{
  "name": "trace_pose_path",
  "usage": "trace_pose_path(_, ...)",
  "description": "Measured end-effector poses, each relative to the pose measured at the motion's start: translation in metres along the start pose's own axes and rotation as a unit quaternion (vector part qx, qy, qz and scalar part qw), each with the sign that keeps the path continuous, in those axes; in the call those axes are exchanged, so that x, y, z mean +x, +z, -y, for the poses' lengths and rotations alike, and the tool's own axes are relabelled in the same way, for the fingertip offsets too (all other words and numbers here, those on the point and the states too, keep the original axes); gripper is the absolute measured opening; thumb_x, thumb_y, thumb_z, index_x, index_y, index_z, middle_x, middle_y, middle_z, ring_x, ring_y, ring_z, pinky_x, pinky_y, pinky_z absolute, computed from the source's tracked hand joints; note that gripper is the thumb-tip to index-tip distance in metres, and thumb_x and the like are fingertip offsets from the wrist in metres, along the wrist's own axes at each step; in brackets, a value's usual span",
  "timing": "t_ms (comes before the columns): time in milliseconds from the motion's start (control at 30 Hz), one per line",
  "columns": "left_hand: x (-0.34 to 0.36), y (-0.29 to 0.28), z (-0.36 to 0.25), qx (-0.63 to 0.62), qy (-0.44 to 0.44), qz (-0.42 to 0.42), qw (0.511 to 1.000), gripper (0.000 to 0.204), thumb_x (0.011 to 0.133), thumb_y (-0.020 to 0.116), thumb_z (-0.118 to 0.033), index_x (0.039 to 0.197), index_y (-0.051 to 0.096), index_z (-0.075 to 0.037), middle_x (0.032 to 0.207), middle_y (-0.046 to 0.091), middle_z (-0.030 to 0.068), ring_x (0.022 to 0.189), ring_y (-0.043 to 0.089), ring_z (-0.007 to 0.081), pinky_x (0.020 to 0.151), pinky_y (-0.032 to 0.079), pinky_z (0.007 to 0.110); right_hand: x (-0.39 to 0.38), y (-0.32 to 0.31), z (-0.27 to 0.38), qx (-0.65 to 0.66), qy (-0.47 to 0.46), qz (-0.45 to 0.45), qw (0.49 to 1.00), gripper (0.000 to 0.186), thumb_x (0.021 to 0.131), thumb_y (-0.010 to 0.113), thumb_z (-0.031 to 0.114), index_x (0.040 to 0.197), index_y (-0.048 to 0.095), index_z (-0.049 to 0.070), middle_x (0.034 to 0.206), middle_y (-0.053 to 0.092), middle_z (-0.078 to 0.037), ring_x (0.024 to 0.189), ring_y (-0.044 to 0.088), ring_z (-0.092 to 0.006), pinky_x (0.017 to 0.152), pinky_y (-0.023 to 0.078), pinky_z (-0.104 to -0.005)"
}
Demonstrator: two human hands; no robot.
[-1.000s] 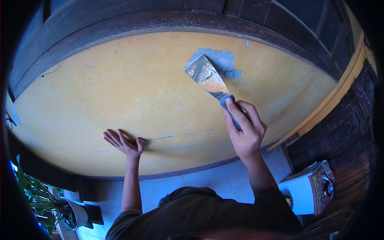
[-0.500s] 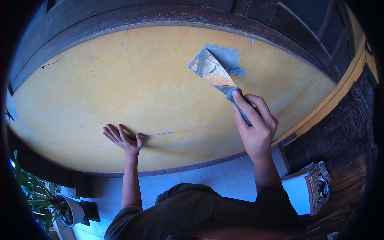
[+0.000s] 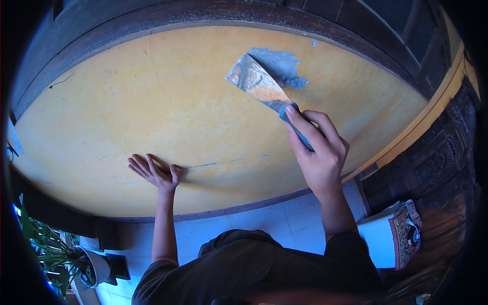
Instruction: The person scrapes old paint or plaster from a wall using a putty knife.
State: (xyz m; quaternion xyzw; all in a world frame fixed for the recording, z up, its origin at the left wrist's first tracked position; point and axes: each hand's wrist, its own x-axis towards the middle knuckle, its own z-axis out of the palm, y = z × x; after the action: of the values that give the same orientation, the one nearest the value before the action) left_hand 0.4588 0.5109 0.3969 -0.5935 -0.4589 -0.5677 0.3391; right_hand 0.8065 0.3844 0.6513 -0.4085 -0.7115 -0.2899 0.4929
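My right hand [image 3: 323, 150] is wrapped round the dark, blue-collared handle of a putty knife [image 3: 259, 81]. Its broad metal blade points up and left over a yellow painted wall [image 3: 203, 112]. Just right of the blade lies a grey bare patch [image 3: 279, 65] with ragged edges, where the paint is gone. Whether the blade's edge touches the wall, I cannot tell. Lower on the left, my left hand [image 3: 156, 173] rests against the wall with its fingers spread and holds nothing. A thin broken line of chipped paint [image 3: 206, 164] runs rightward from beside its thumb.
Dark wooden framing [image 3: 152, 29] borders the wall along the top. A potted plant [image 3: 96, 267] stands at lower left on the tiled floor [image 3: 254, 216]. At lower right are a white box-like thing with a patterned cloth [image 3: 404, 236] and dark carved wood [image 3: 437, 157].
The putty knife and my right hand appear slightly further up and left. The whole view has shifted a little, and the grey patch looks much the same. My left hand stays on the wall.
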Motion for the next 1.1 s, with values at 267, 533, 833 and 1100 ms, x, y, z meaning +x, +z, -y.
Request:
trace_pose_path(267, -0.001, 0.001, 0.002, 0.003, 0.005, -0.001, 1.0, 0.085, 0.101, 0.05, -0.058, 0.167, 0.029, -0.009, 0.172, 0.019, 0.0314, 0.161, 0.012, 0.052, 0.126, 0.008, 0.072, -0.001, -0.003, 0.001, -0.007, 0.02, 0.013, 1.0, 0.042, 0.083, 0.085, 0.0, 0.123, 0.08, 0.013, 0.09, 0.067, -0.004, 0.065, 0.065, -0.0186, 0.057, 0.053, -0.0331)
trace_pose_path(533, -0.003, 0.001, 0.004, -0.002, 0.002, -0.005, 1.0, 0.085, 0.1, 0.051, -0.058, 0.167, 0.031, -0.01, 0.172, 0.019, 0.0314, 0.16, 0.012, 0.0525, 0.126, 0.008, 0.072, -0.003, -0.01, 0.008, -0.012, 0.029, 0.019, 0.999, 0.042, 0.083, 0.085, 0.0, 0.123, 0.08, 0.013, 0.09, 0.068, -0.005, 0.064, 0.065, -0.0189, 0.056, 0.053, -0.0337)
trace_pose_path(833, -0.002, 0.0, 0.003, -0.001, 0.001, -0.001, 1.0, 0.086, 0.1, 0.051, -0.058, 0.167, 0.029, -0.01, 0.172, 0.019, 0.0315, 0.16, 0.012, 0.0531, 0.126, 0.008, 0.072, -0.002, -0.012, 0.011, 0.006, 0.043, 0.033, 0.999, 0.043, 0.083, 0.085, 0.0, 0.124, 0.079, 0.012, 0.089, 0.068, -0.004, 0.064, 0.065, -0.0187, 0.055, 0.052, -0.0346)
trace_pose_path(1100, -0.003, 0.0, 0.004, -0.001, 0.006, 0.0, 1.0, 0.086, 0.1, 0.051, -0.057, 0.167, 0.029, -0.009, 0.172, 0.018, 0.0326, 0.16, 0.011, 0.0532, 0.126, 0.008, 0.073, -0.004, -0.011, 0.013, 0.02, 0.048, 0.038, 0.998, 0.042, 0.083, 0.085, -0.001, 0.123, 0.079, 0.012, 0.089, 0.068, -0.005, 0.064, 0.066, -0.0192, 0.056, 0.053, -0.0344)
